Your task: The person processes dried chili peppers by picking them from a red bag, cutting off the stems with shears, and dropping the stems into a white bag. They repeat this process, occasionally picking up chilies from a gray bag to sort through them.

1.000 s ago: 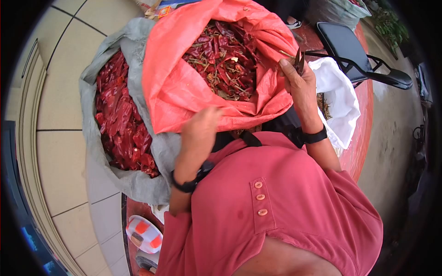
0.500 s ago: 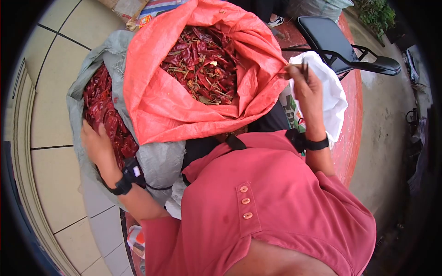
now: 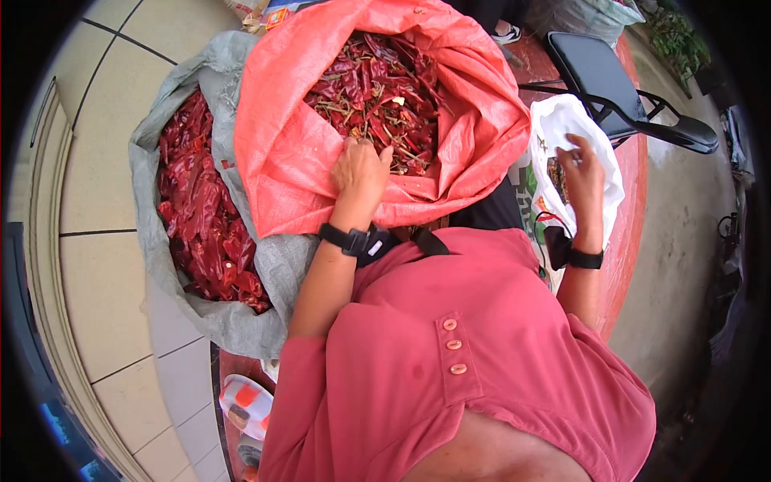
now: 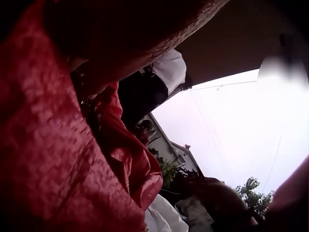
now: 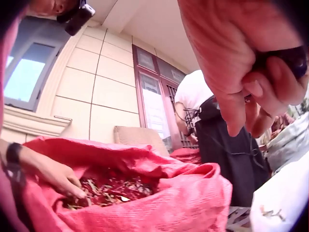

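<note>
Two sacks of dried red chillies stand open in front of a seated person in a pink shirt. The orange sack (image 3: pixel 305 161) is near the middle, holding chillies (image 3: pixel 377 88) mixed with stems. The grey sack (image 3: pixel 265 265) lies to its left, full of cleaner red pods.

Half a second ago the left hand (image 3: pixel 360 170) was over in the grey sack. Now it reaches into the orange sack, fingers bent down into the chillies at the near edge; whether they have closed on a pod cannot be told. This suggests one finished pod was dropped in the grey sack and a new one is being picked.

Meanwhile the right hand (image 3: pixel 580 165) has moved from the orange sack's right edge to the mouth of a white bag (image 3: pixel 562 120) on the right. Its fingers curl round a dark tool (image 5: pixel 289 58), seemingly scissors, probably discarding a cut stem. Beyond the bag stands a black chair (image 3: pixel 594 72).
</note>
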